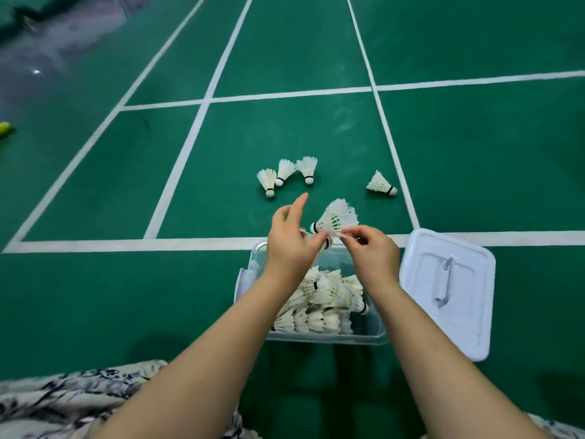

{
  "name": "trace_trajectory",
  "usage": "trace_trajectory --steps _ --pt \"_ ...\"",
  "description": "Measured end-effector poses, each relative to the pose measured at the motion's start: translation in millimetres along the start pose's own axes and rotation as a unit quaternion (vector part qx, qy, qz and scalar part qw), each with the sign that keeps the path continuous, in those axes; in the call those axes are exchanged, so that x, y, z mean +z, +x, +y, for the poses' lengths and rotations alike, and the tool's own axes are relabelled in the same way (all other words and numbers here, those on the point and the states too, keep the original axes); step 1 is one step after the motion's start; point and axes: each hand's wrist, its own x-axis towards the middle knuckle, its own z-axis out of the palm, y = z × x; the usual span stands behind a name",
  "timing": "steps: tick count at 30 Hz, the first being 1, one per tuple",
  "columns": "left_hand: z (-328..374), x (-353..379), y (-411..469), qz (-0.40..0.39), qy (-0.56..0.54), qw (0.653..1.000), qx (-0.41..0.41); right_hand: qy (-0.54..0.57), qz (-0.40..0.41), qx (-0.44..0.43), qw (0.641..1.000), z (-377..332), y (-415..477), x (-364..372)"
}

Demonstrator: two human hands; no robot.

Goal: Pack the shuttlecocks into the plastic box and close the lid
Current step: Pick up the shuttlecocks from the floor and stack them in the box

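Where our fingers meet: a held shuttlecock [337, 217] lies sideways in the air, cork toward the left fingers, feather skirt flaring up and away past the right ones.
Left hand [291, 248]: thumb and curled fingers pinch the cork end, while the forefinger [302, 201] sticks out straight and touches nothing. Something white with a dark band shows under these fingers (perhaps a second shuttlecock, we cannot tell).
Right hand [375, 258]: thumb and forefinger close in a fine pinch on the lower feather edge, the others loosely curled. We judge the two-handed hold serves to straighten the skirt or turn it to nest.
Plastic box [326, 339]: it sits open right below both sets of fingers, so a release would drop straight in.
Packed shuttlecocks [323, 296]: they are heaped on their sides in the box, back toward our wrists. The end under the fingertips looks barer, which we take as the reason for holding there.
Loose shuttlecocks [285, 175]: three cluster on the court floor [316, 128] just beyond the left fingertips, and a lone one [381, 184] lies beyond the right fingertips.
Lid [459, 312]: it lies handle up on the floor, outside the right hand and just beside the box. We think it is parked there for that hand to swing over.
Progress: most are packed, we judge. Four wait on the floor and the lid is not yet on.
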Motion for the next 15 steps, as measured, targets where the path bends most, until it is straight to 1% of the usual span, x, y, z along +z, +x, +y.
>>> trace_trajectory --steps 2,3,7,9,12,15 --pt "-7.9 -3.3 -5.5 -0.002 0.01 0.999 -0.031 0.052 0.011 0.064 0.997 10.3 -7.9 3.1" --pt "-11.7 -5.3 -6.0 -0.005 0.021 0.998 -0.052 0.064 0.017 0.082 0.994 15.6 -9.9 4.9" --pt "-22.0 -11.7 -0.1 0.001 0.042 0.992 -0.12 0.063 0.014 0.139 0.988 34.1 -11.7 16.9" --pt "-29.1 -12.1 5.0 0.017 0.04 0.99 -0.137 0.07 0.0 0.175 0.982 41.8 -11.1 26.5" --pt "-37.2 -11.7 11.8 0.048 0.018 0.987 -0.154 0.111 -0.017 0.231 0.967 47.7 -8.8 39.9" --pt "-41.1 -12.0 17.0 0.072 0.009 0.984 -0.162 0.131 -0.052 0.266 0.954 53.3 -7.6 51.5"
